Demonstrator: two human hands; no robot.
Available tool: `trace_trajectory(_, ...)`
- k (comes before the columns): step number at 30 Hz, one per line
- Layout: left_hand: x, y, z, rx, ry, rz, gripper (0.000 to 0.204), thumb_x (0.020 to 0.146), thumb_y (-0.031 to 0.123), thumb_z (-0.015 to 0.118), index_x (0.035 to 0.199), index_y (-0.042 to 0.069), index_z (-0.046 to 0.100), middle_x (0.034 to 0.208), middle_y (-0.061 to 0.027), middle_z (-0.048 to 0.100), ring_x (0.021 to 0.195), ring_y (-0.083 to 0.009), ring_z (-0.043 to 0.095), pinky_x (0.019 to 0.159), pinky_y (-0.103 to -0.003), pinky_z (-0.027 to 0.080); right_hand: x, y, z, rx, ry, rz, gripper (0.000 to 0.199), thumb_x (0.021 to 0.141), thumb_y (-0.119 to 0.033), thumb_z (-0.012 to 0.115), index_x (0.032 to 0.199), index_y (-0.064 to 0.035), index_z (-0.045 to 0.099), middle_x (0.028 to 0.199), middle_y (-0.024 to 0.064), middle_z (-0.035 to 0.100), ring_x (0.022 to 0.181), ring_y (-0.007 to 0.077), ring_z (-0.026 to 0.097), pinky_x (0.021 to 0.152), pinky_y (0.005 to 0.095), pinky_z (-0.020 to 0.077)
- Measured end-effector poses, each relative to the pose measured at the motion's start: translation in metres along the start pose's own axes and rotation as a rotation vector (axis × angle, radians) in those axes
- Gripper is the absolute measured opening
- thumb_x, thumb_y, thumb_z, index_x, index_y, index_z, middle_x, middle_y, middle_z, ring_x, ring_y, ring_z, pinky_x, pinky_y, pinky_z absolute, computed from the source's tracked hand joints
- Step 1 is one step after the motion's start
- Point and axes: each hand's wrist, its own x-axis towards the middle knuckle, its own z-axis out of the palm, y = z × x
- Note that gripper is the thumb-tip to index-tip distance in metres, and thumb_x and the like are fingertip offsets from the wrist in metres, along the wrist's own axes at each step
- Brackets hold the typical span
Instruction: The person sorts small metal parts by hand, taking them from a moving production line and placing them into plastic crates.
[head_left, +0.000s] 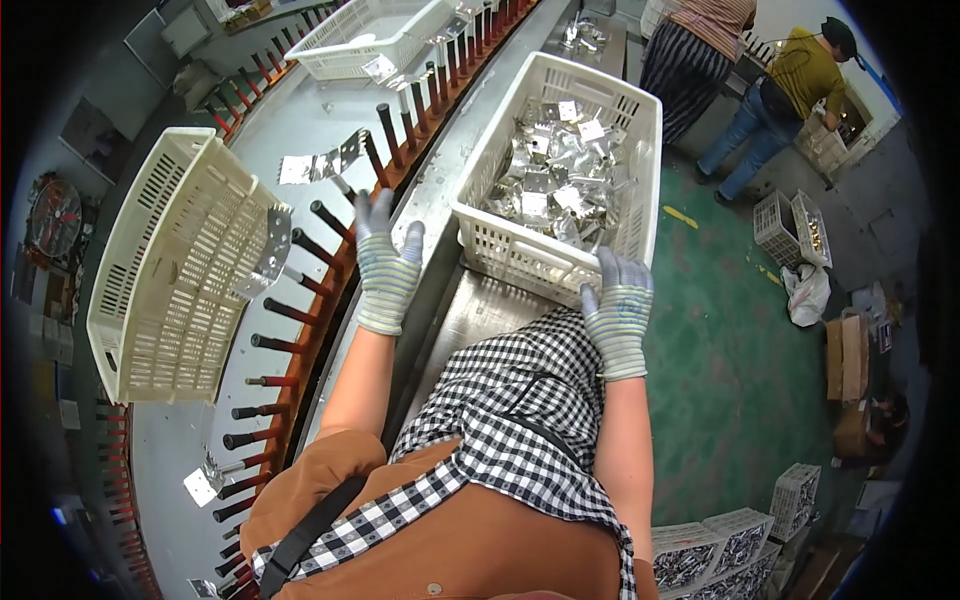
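Both my hands wear pale striped knit gloves with grey fingers. My left hand is raised beside the conveyor edge, its fingers stretched and thumb apart, holding nothing. Its fingertips are close to a black-sleeved peg in the row along the belt. My right hand grips the near right corner of a white plastic crate, fingers over the rim. Inside the crate lies a heap of shiny bent metal pieces. A flat toothed metal plate lies on the conveyor by the pegs.
An off-white crate stands on the conveyor at left, another crate farther along. A metal plate leans by the pegs. Two people stand far right on the green floor. Filled crates are stacked at lower right.
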Motion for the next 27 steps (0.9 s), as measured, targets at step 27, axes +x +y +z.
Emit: trace_trajectory(27, 0.032, 0.107, -0.019, -0.411, -0.269, 0.074, 0.032, 0.080, 0.018, 0.065, 0.106, 0.000, 0.059, 0.109, -0.0191, 0.057, 0.097, -0.0319, 0.057, 0.076, -0.040, 0.046, 0.001, -0.004, -0.003, -0.011, -0.014, 0.007, 0.058, 0.067, -0.018, 0.068, 0.121, -0.0078, 0.049, 0.110, 0.0132, 0.055, 0.106, 0.0315, 0.049, 0.101, 0.0465, 0.0319)
